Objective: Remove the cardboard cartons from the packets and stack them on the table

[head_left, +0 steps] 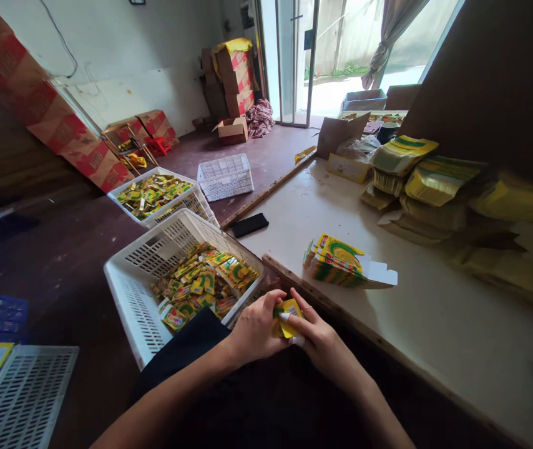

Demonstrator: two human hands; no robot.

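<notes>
Above my lap, my left hand (258,327) and my right hand (319,337) are closed around a small yellow packet (289,310). Fingers hide much of the packet, so I cannot tell whether it is one piece or a few. White wraps cover some fingertips of my right hand. To the left, a white plastic basket (123,293) holds a heap of small yellow-green packets (205,274). On the table (308,212), ahead and to the right, lies a group of yellow-green printed cartons (339,259), one with its white flaps open.
A black phone (250,224) lies at the table's edge. Stacked flat cartons (404,156) fill its right side. Beyond my basket are another filled basket (154,190) and a white crate (225,176). Red-printed boxes (46,103) line the left wall.
</notes>
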